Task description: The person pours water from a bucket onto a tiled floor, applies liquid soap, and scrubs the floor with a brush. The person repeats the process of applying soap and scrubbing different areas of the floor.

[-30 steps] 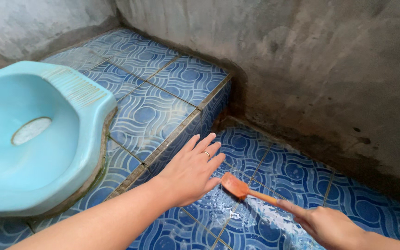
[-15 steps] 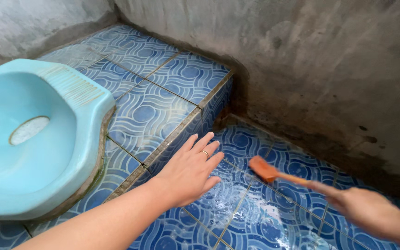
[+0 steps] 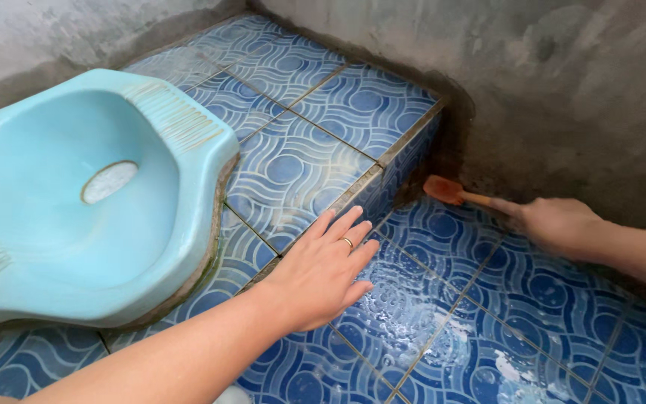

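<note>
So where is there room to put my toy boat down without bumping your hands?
The raised tiles between the squat toilet and the grey wall are bare. It is crowded at the step edge, where the left hand lies flat, and in the corner, where the right hand holds the orange brush. The lower floor is wet and soapy.

I see no packages, labels, signs or screens anywhere around me here.
</note>
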